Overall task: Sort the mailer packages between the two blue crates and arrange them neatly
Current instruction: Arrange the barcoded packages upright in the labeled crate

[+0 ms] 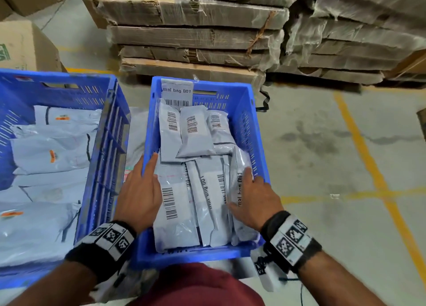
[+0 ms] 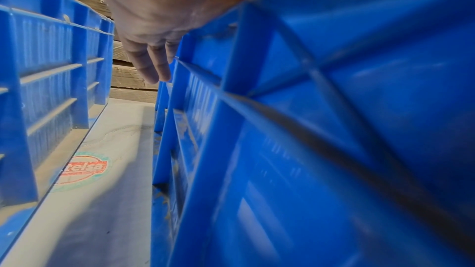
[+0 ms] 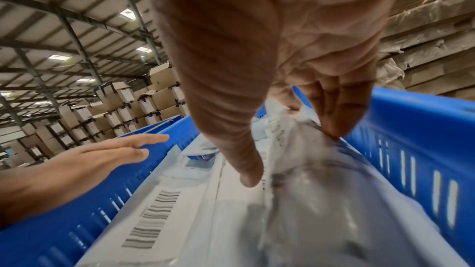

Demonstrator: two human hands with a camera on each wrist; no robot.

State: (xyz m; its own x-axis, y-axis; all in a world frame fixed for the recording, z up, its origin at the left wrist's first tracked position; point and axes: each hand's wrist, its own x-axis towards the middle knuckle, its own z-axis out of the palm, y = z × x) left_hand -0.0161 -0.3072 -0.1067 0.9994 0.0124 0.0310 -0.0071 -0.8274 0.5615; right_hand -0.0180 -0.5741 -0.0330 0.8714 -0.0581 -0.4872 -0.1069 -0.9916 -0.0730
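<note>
Inside right-hand blue crate (image 1: 259,130): grey mailers (image 1: 175,204) packed on edge. Left hand (image 1: 140,190) flat, fingers straight, at left wall. Right hand (image 1: 255,199) pinches rightmost mailer (image 1: 241,162) at its top edge. Likely light, floppy, slick film; best gripped across the upper edge.

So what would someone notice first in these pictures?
The blue crate in the middle, packed with grey barcoded mailer packages. The left hand rests flat over its left rim, and the right hand grips the rightmost mailer. Beside it, a second blue crate holds bigger mailers with orange logos.
</note>
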